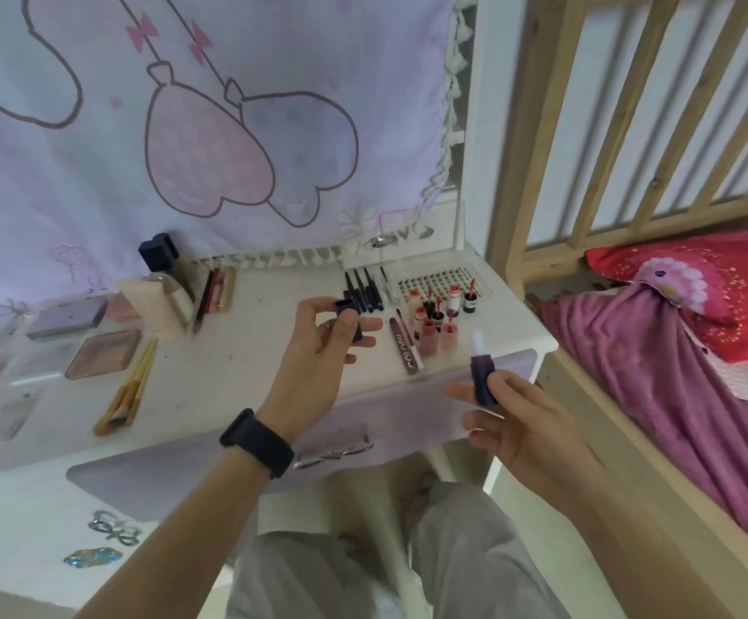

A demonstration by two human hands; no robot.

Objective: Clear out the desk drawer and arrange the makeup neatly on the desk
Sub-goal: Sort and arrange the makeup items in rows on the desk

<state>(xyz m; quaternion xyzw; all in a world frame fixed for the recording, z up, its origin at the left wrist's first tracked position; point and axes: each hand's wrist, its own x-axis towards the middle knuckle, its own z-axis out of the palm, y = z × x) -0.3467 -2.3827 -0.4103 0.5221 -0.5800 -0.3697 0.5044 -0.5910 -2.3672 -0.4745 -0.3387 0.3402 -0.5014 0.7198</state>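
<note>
My left hand [318, 350] holds a dark lipstick cap [349, 314] above the white desk [238, 377]. My right hand [515, 422] grips the open dark purple lipstick tube [482, 377], its pale tip pointing up, over the desk's front right corner. Behind them, makeup lies in rows: several black pencils [363, 290], small lip tint bottles [439, 312] and a long brown tube [405, 346]. Further left lie brushes [133, 386], blush palettes [104, 354] and a peach bottle [157, 308]. The drawer front [229, 457] below the desk edge is lilac with a silver handle [334, 453].
A lilac cartoon cloth [184, 127] hangs behind the desk. A clear acrylic stand [407, 239] sits at the back right, with a dotted tray [441, 279] before it. A wooden bed frame [586, 127] with pink bedding [675, 341] is close on the right. My knees are under the desk.
</note>
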